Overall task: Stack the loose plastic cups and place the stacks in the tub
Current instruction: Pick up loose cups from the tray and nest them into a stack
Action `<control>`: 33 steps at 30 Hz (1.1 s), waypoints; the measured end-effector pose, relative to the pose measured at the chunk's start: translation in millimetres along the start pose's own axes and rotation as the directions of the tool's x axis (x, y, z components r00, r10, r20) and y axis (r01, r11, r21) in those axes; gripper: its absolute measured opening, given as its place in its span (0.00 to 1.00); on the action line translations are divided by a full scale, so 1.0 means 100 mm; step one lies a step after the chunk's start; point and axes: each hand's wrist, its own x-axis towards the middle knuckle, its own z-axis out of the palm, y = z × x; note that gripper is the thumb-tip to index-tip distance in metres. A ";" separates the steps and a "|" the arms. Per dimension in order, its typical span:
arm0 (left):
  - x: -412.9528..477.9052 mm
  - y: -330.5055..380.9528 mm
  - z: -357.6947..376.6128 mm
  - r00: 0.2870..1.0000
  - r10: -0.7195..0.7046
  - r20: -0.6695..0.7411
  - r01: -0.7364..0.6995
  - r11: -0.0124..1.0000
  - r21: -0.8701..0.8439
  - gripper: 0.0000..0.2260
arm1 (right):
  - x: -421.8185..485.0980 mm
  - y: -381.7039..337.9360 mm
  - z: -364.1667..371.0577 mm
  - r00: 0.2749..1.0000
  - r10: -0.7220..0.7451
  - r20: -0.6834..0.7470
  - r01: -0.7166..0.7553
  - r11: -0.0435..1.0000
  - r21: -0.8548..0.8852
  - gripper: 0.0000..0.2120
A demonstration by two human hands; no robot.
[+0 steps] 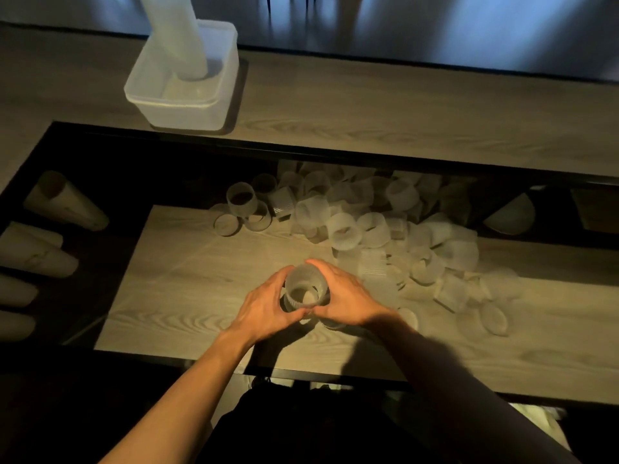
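Note:
A short stack of translucent ribbed plastic cups point(305, 289) stands upright on the glass table top point(187, 296), its mouth facing up. My left hand point(264, 308) wraps its left side and my right hand point(345, 299) wraps its right side, fingers curled round it. A big heap of several loose cups point(361, 226) lies behind and to the right of my hands, most on their sides. The clear plastic tub point(177, 102) sits at the far left on the wooden shelf, with a tall cup stack point(177, 35) leaning inside it.
Paper-coloured cup stacks point(63, 202) lie on their sides under the glass at the left. A white bowl point(510, 214) rests below the glass at the right. The table's dark frame point(301, 366) runs along its near edge.

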 end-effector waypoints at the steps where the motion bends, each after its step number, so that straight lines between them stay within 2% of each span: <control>1: -0.01 0.00 0.03 1.000 -0.010 0.011 0.010 1.000 0.006 0.38 | -0.01 0.03 0.02 1.000 0.002 0.009 -0.002 1.000 0.002 0.47; 7: -0.04 -0.03 0.15 0.996 -0.092 0.020 0.093 0.996 -0.012 0.38 | 0.03 0.13 0.13 0.999 0.007 0.033 -0.007 1.000 -0.018 0.47; 17: -0.09 -0.09 0.10 0.993 -0.117 -0.009 0.117 0.992 0.054 0.38 | 0.14 0.11 0.21 0.996 -0.032 0.081 0.035 0.998 -0.047 0.48; 21: -0.14 -0.14 0.15 0.992 -0.125 0.012 0.124 0.990 0.062 0.39 | 0.09 0.14 0.31 0.996 0.013 0.091 -0.008 0.998 -0.055 0.51; 27: -0.14 -0.30 0.24 0.985 -0.168 0.049 0.168 0.986 -0.003 0.36 | 0.09 0.18 0.52 0.996 0.047 0.076 -0.042 0.997 -0.060 0.42; 33: -0.11 -0.29 0.26 0.986 -0.165 0.002 0.165 0.984 -0.075 0.35 | 0.13 0.21 0.60 0.998 0.059 0.021 -0.059 0.998 0.015 0.42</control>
